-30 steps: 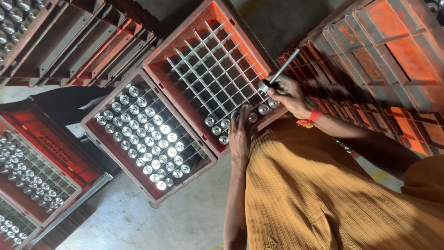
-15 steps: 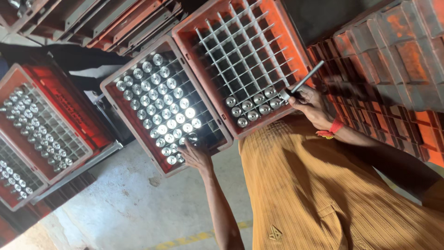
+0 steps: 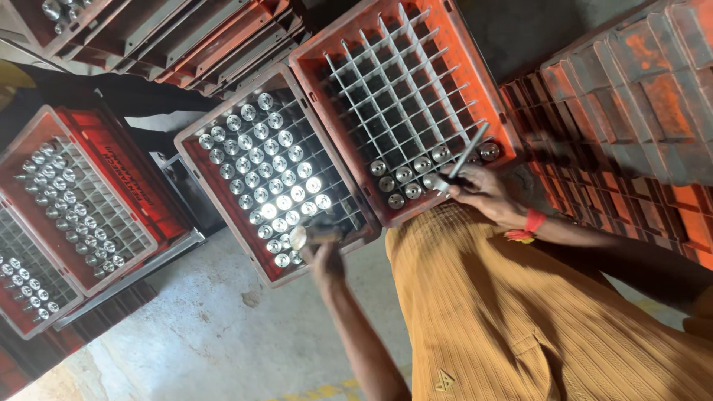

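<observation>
My left hand is over the near edge of the full red crate and grips one shiny metal cylinder lifted just above its grid. That crate holds several upright metal cylinders in a divider. My right hand, with a red band at the wrist, holds a thin metal rod over the near row of the second red crate. This crate's white grid is mostly bare, with several cylinders only along the near row.
More red crates with cylinders stand at the left. Stacked crates rise at the right, and others sit at the top left. Bare concrete floor lies below. My mustard shirt fills the lower right.
My left hand has moved from the sparse crate leftward to the full crate and closed on a cylinder. My right hand stays at the sparse crate with the rod.
</observation>
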Tool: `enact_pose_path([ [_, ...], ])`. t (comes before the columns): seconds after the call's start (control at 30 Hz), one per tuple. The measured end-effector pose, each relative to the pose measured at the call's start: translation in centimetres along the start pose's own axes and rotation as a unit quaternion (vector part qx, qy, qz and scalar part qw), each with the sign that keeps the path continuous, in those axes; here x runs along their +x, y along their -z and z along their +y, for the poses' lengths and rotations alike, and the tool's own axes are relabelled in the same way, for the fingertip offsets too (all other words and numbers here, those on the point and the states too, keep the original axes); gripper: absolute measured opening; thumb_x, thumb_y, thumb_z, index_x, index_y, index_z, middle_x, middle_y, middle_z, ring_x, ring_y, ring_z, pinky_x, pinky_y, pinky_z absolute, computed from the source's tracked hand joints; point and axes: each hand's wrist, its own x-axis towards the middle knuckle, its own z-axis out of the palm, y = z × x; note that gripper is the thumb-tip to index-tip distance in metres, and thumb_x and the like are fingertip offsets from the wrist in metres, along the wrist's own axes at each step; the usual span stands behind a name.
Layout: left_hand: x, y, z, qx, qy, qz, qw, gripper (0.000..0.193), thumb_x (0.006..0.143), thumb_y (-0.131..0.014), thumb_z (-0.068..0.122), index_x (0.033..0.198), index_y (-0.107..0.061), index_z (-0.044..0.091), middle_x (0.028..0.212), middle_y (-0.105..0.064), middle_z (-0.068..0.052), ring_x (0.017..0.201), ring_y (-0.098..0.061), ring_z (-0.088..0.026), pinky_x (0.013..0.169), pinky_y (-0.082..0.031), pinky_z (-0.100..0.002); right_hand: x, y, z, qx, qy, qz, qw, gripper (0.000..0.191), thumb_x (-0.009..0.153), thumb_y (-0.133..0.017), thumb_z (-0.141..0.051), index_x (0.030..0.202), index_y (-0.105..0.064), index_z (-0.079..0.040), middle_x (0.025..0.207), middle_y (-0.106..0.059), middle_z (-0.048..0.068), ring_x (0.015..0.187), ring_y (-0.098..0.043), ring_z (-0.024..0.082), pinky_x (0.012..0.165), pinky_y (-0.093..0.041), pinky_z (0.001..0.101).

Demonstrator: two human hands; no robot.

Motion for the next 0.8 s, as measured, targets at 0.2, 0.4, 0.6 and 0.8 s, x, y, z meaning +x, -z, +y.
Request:
enact_pose_path([
  [0.2,-2.4,-11.4,-7.9,0.389,-0.052,-0.124,0.912,0.022,0.082,-0.076,0.005,0.103,-0.068,0.003,0.088,-0.071,-0.004,0.078,-0.066,-0.015,0.071,-0.054,-0.03,0.2,-2.3,-4.1,0.05,0.096,-0.076,0.991,0.051,0.091,-0.075,-0.015,0.137,-0.058,-0.004,0.139,-0.062,0.005,0.127,-0.06,0.017,0.104,-0.054,0.0343],
  [0.4,-5.7,-18.8,-5.3,0.508,0.03,-0.201,0.837,0.04,0.078,-0.083,0.015,0.114,-0.071,0.001,0.089,-0.075,-0.012,0.079,-0.068,-0.015,0.072,-0.054,-0.036,-1.0,-0.1,-6.3,-0.039,0.161,-0.07,0.984,0.047,0.094,-0.073,-0.02,0.136,-0.06,-0.004,0.135,-0.064,0.008,0.125,-0.062,0.019,0.104,-0.054,0.0371],
  [0.6,-5.7,-21.5,-4.8,0.482,0.131,-0.281,0.819,0.033,0.082,-0.082,0.018,0.106,-0.074,-0.002,0.085,-0.076,-0.012,0.075,-0.068,-0.019,0.072,-0.056,-0.038,-0.6,4.3,-4.2,-0.081,0.174,-0.119,0.974,0.049,0.092,-0.076,-0.024,0.134,-0.063,-0.004,0.136,-0.067,0.009,0.129,-0.062,0.021,0.111,-0.049,0.0395],
  [0.8,-4.8,-22.1,-7.6,0.464,0.113,-0.317,0.819,0.043,0.082,-0.077,0.015,0.12,-0.068,-0.002,0.096,-0.077,-0.012,0.082,-0.073,-0.019,0.075,-0.058,-0.037,1.4,7.0,-2.1,0.012,0.118,-0.098,0.988,0.052,0.089,-0.079,-0.023,0.135,-0.063,-0.006,0.137,-0.067,0.009,0.129,-0.061,0.021,0.112,-0.048,0.0405],
])
